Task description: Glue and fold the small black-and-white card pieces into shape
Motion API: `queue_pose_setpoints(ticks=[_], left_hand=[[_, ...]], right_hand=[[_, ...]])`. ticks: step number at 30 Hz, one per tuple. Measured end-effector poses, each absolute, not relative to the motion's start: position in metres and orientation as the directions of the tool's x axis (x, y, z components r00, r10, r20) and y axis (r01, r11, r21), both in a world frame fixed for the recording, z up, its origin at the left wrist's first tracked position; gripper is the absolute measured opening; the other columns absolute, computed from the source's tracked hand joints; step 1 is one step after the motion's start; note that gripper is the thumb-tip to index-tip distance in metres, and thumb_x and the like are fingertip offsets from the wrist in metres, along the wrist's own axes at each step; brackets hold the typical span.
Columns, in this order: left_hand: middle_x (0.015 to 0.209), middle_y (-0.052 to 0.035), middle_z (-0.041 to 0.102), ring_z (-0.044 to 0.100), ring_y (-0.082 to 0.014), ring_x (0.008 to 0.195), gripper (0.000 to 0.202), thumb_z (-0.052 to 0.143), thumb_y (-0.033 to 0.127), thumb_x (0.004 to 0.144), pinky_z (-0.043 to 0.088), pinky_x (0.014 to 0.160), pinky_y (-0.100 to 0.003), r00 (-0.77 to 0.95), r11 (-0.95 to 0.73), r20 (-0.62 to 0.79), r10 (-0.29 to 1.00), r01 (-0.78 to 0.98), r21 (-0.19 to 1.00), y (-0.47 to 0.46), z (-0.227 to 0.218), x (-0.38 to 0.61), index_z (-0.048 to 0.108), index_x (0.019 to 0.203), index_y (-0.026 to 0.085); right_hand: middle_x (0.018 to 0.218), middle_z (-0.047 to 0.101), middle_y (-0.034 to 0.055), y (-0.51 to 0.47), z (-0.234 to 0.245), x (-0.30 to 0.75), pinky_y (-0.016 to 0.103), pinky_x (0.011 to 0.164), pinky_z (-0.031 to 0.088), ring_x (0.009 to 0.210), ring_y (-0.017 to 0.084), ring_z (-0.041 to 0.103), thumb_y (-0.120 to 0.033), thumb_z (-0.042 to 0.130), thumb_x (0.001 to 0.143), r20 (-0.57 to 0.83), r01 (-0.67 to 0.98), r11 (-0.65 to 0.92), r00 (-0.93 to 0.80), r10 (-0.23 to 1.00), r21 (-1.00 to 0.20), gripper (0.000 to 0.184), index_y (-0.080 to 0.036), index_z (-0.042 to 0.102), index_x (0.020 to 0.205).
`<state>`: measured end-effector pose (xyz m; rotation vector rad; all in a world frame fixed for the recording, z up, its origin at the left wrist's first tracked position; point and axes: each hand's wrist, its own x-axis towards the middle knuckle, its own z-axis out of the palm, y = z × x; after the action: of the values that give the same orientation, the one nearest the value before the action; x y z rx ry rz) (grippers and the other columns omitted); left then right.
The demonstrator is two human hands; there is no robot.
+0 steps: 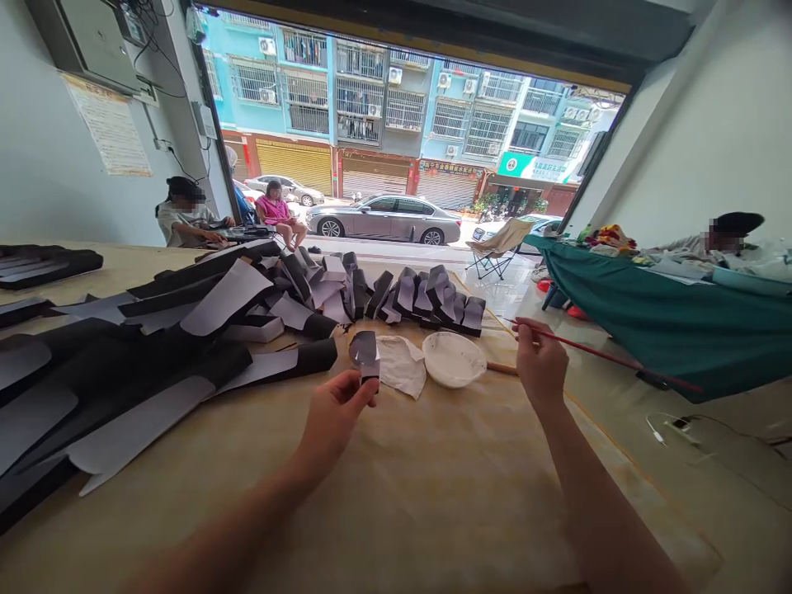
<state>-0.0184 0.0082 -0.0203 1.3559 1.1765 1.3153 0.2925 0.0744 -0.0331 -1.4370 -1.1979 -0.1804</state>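
Tan-topped table (pixel 396 511) with a lot going on. Left hand (pixel 334 421) has its grip closed on one small black piece with a grey-white face (pixel 365 355), pinched between thumb and fingers and held just above the table. Right hand (pixel 541 367) has its grip pinched round one thin red stick (pixel 606 356), with the long end running out to the right over the table edge.

Between the hands sit one white bowl (pixel 454 359), one crumpled white cloth (pixel 402 365) right beside it, and one wooden handle (pixel 501 368) poking out from behind the bowl. Further back is a row of folded black-and-grey pieces (pixel 426 297), roughly a dozen, though they overlap too much to count. Long black strips with pale paper faces (pixel 124 388) are heaped across the left side.

Three other people are around: one seated at left in a pale top (pixel 186 221), one in a pink top (pixel 275 210) sitting further out, and one at right behind a green-draped table (pixel 649 313). Outside is one silver sedan (pixel 387 219). A green shop sign (pixel 532 167) has writing on it, but it's too small to read, same for the wall notice (pixel 108 124).
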Motion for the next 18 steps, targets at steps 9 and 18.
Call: queue_pose_setpoints(ticks=[9,18], left_hand=[[0.065,0.0023,0.062,0.057,-0.0106,0.064,0.029,0.069,0.045,0.071,0.044,0.067,-0.021,-0.002,-0.148,0.148,0.989,-0.008,0.989,0.014,-0.030,-0.021,0.065,0.077,0.017],[0.062,0.0026,0.061,0.058,-0.0096,0.062,0.028,0.071,0.043,0.070,0.046,0.065,-0.019,-0.020,-0.171,0.172,0.985,0.037,0.985,0.012,-0.027,-0.021,0.064,0.073,0.016]], right_hand=[[0.105,0.065,0.0157,0.087,-0.055,0.301,0.037,0.089,0.044,0.099,0.025,0.059,-0.011,0.039,0.084,0.523,0.922,0.102,0.120,0.844,-0.374,0.038,-0.012,0.066,0.110],[0.099,0.068,0.0115,0.086,-0.065,0.307,0.032,0.083,0.044,0.094,0.024,0.062,-0.006,0.046,0.077,0.282,0.955,0.015,0.072,0.957,-0.297,0.036,-0.018,0.069,0.102]])
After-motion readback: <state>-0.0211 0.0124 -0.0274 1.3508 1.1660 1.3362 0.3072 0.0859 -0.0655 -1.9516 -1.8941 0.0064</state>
